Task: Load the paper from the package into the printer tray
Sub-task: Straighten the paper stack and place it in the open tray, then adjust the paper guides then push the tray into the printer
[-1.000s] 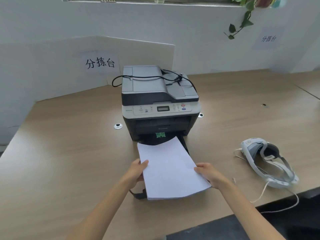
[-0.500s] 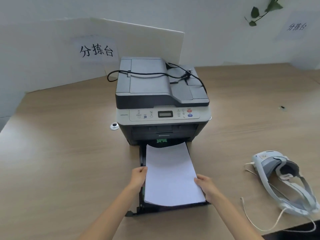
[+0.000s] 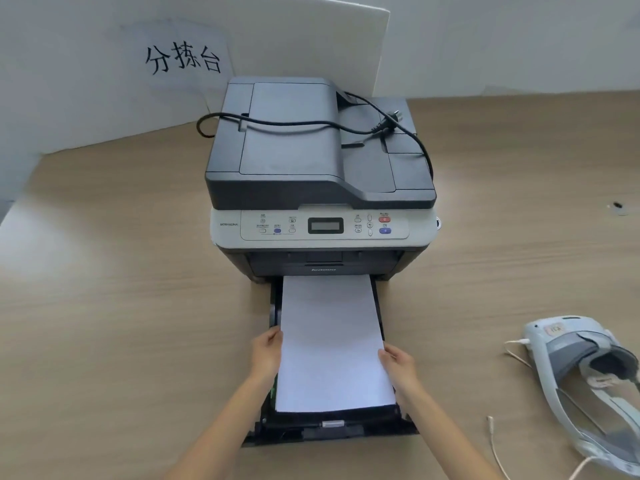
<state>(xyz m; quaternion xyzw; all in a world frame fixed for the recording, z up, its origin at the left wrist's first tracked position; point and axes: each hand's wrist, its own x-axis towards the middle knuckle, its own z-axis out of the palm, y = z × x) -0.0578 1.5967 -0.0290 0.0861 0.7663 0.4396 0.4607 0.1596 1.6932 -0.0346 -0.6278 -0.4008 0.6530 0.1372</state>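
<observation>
A dark grey and white desktop printer (image 3: 320,174) stands on the light wood-grain bench (image 3: 121,306), a black power cord (image 3: 311,124) draped across its lid. A white and grey headset (image 3: 588,382) with a thin cable lies well to the right; a white board with black characters (image 3: 183,58) leans behind. The white paper stack (image 3: 330,344) lies in the pulled-out black printer tray (image 3: 332,429), long axis pointing into the printer. The left hand (image 3: 266,355) and right hand (image 3: 398,370), apart, grip the stack's opposite long edges.
</observation>
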